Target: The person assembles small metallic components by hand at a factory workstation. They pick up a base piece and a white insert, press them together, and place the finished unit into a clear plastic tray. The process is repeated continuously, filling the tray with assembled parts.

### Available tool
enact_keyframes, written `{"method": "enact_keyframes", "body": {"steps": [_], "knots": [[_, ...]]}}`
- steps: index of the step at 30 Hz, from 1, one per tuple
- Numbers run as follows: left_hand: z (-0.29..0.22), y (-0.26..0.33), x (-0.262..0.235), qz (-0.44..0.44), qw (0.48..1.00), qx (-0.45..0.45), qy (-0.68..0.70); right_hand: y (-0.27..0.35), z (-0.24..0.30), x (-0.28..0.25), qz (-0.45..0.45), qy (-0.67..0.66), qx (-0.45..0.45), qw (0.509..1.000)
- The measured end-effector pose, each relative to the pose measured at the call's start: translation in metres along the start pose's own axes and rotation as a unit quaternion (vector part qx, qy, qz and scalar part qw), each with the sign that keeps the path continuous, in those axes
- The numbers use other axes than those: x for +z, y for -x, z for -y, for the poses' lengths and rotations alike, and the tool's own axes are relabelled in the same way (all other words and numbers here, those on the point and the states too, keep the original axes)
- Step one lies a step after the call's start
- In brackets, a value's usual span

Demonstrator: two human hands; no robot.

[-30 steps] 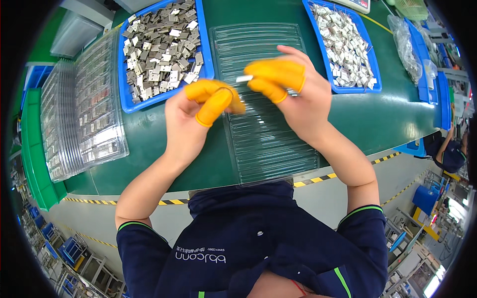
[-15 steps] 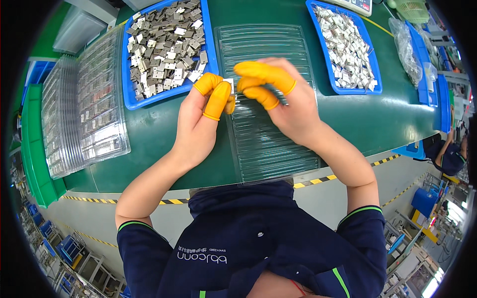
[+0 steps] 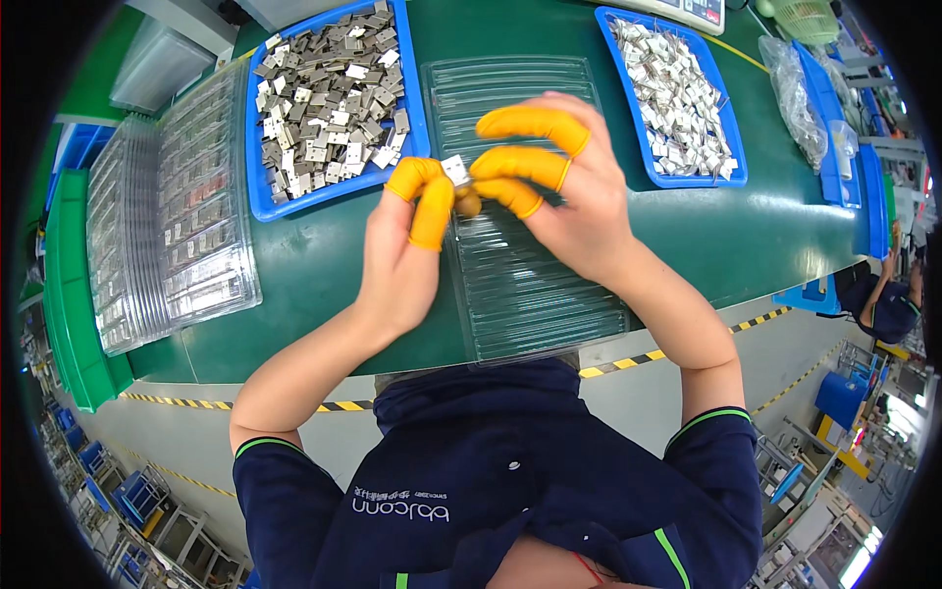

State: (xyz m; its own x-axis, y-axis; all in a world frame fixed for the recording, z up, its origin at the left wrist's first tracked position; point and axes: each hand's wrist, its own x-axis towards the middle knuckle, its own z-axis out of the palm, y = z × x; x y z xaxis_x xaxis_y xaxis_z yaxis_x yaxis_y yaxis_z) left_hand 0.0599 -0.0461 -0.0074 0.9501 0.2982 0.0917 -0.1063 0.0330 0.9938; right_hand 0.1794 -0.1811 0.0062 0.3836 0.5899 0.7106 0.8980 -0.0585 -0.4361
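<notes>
Between the thumb and finger of my left hand (image 3: 400, 250) is a small flat silvery metal plate (image 3: 453, 170) with tiny holes. Yellow finger cots cover the fingertips of both hands. My right hand (image 3: 574, 187) comes at the plate from the right, its thumb and one finger pinched at the plate's edge and another finger held apart above. Whatever lies within that pinch is too small to make out. Both hands are over a clear ridged plastic tray (image 3: 545, 304) on the green table.
Behind my left hand stands a blue bin (image 3: 419, 108) of similar metal plates. At the back right another blue bin (image 3: 734, 147) holds small white parts with thin leads. Stacked clear trays (image 3: 211, 265) stand at left beside a green bin (image 3: 74, 324). A scale (image 3: 697, 12) sits at the back.
My right hand's fingers have spread, with the upper finger lifted away. The metal plate shows more of its face. My left hand has shifted slightly.
</notes>
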Motion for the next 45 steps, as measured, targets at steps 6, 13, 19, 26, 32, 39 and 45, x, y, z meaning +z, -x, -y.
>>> {"method": "enact_keyframes", "body": {"steps": [6,13,19,26,32,39,45], "knots": [[-0.002,0.007,0.012,0.133,0.905,0.148,-0.375,-0.023,-0.046,0.011,0.019,0.113,0.082,0.99],[0.0,0.006,0.014,0.201,0.868,0.156,-0.426,-0.046,-0.063,0.044,0.129,0.18,0.052,0.974],[0.001,0.005,0.009,0.232,0.859,0.158,-0.428,-0.047,-0.063,0.038,0.161,0.237,-0.04,0.957],[-0.002,0.004,0.014,0.227,0.85,0.184,-0.437,-0.047,-0.061,0.033,0.188,0.212,-0.059,0.957],[-0.021,-0.006,0.008,0.154,0.821,0.257,-0.485,-0.054,-0.07,-0.013,0.095,0.214,0.048,0.971],[-0.05,-0.037,-0.08,-0.002,0.794,0.113,-0.597,-0.016,-0.098,-0.094,0.076,0.269,0.251,0.927],[-0.039,-0.038,-0.081,-0.018,0.79,0.076,-0.608,0.0,-0.105,-0.085,0.086,0.194,0.331,0.92]]}}
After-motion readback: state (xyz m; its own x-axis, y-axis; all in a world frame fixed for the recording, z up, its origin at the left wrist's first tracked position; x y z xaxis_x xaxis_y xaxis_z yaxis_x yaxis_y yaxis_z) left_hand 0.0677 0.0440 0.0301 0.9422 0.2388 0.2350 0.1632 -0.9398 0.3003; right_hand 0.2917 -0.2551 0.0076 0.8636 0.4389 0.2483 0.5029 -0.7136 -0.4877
